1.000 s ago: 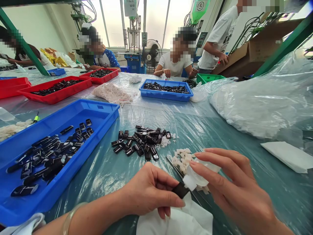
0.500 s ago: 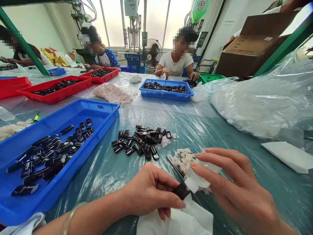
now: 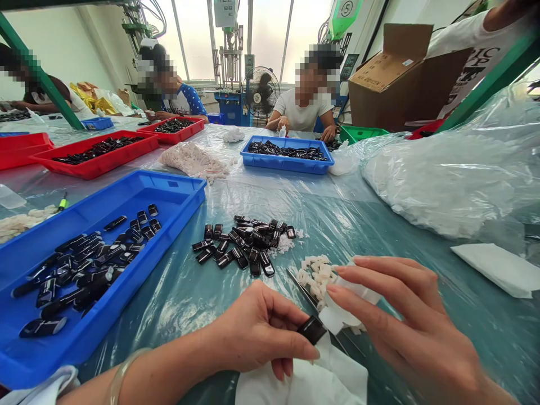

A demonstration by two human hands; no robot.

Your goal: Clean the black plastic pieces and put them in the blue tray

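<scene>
My left hand (image 3: 270,329) pinches a small glossy black plastic piece (image 3: 313,330) between thumb and fingers, over a white cloth (image 3: 307,382). In my right hand (image 3: 409,320) is a small translucent white squeeze bottle (image 3: 363,291), tipped toward the piece. Its white tip (image 3: 332,319) is at the piece's far edge; whether they touch I cannot tell. Metal tweezers (image 3: 304,289) lie just beyond, partly hidden by the bottle and hand. Beside them is a heap of small off-white pieces (image 3: 316,271). Farther off lies a pile of similar black pieces (image 3: 253,242).
A blue tray (image 3: 122,304) with more black pieces stands at left. Behind are red trays (image 3: 97,169), another blue tray (image 3: 287,165) and a bag of pale bits (image 3: 189,159). Clear plastic bags (image 3: 439,180) bulge at right. Co-workers sit opposite; a person holds a cardboard box (image 3: 388,95).
My right hand and the bottle have shifted slightly, and the black piece is turned a little. At the back right, the cardboard box has moved left, revealing more of the person behind it.
</scene>
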